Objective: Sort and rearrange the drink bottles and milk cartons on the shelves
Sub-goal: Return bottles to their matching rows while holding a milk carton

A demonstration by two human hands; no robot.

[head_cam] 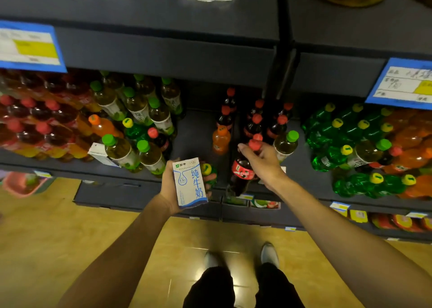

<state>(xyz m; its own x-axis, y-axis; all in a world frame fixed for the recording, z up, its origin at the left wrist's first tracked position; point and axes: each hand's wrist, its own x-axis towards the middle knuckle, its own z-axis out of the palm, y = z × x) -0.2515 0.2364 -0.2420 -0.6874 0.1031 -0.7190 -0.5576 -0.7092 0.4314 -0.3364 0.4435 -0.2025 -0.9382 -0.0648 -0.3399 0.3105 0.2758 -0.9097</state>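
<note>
left grip clasps upright milk carton | right grip clasps cola bottle, seemingly cap-up

Head camera, looking steeply down, close before shelf.

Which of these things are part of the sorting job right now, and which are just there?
In the job:
- milk carton, held in left hand
- cola bottle, gripped near its cap by right hand
- second milk carton among the green-capped tea bottles

Just there:
- price tags
- pink basket
</note>
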